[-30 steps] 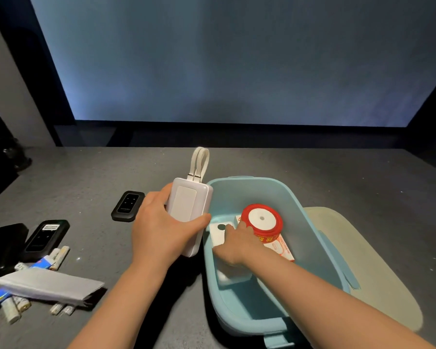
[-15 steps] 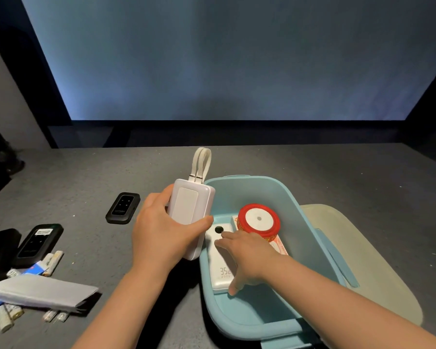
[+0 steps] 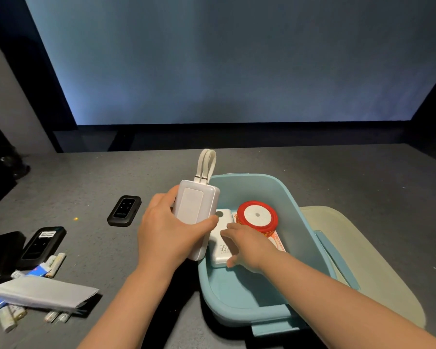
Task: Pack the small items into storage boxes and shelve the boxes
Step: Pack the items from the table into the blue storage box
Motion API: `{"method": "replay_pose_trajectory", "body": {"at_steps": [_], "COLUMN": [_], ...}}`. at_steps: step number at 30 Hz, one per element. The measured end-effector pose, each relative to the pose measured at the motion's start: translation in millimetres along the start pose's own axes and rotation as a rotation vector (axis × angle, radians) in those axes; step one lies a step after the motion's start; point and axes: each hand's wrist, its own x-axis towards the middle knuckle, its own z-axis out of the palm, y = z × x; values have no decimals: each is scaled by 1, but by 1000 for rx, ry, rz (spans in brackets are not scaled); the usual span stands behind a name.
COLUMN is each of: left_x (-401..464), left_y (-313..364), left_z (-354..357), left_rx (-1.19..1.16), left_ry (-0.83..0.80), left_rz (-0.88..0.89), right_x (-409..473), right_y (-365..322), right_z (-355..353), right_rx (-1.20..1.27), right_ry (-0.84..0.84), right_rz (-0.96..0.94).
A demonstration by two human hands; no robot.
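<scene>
A light blue storage box (image 3: pixel 264 308) stands open on the grey table. Inside it lie a flat white power bank (image 3: pixel 220 233), a red ribbon spool (image 3: pixel 257 215) and an orange-and-white packet (image 3: pixel 278 241) under the spool. My right hand (image 3: pixel 247 246) rests with relaxed fingers on the flat power bank inside the box. My left hand (image 3: pixel 166 233) grips a thicker white power bank (image 3: pixel 194 210) with a looped cable, holding it upright over the box's left rim.
The box's pale lid (image 3: pixel 378 260) lies to the right. On the left lie two small black devices (image 3: pixel 124 210) (image 3: pixel 42 245), a black case (image 3: pixel 0 250), a folded grey cloth (image 3: pixel 43 292) and several batteries (image 3: pixel 54 264). A dark wall edge runs behind the table.
My right hand has laid the flat white power bank down in the box and now lies on top of it. My left hand keeps the thick power bank in about the same place.
</scene>
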Motion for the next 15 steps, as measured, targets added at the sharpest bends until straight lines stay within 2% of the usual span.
{"method": "replay_pose_trajectory", "body": {"at_steps": [3, 6, 8, 10, 11, 13, 15], "left_x": [-1, -1, 0, 5, 7, 11, 9], "left_y": [1, 4, 8, 15, 20, 30, 37], "left_z": [0, -1, -1, 1, 3, 10, 18], "left_rx": [2, 5, -5, -42, -61, -78, -66], "left_ry": [-2, -13, -18, -18, -18, -41, -70], "left_rz": [-5, 0, 18, 17, 12, 17, 37], "right_x": [0, -4, -7, -14, -19, -33, -43], "right_y": [0, 0, -4, -9, -11, -17, -26], "right_z": [0, -1, -12, -36, -50, -69, -76], "right_rx": [-19, 66, 332, 834, 1115, 1494, 1508], "right_ry": [28, 33, 201, 441, 485, 334, 236], "right_rz": [9, 49, 137, 231, 215, 91, -10]}}
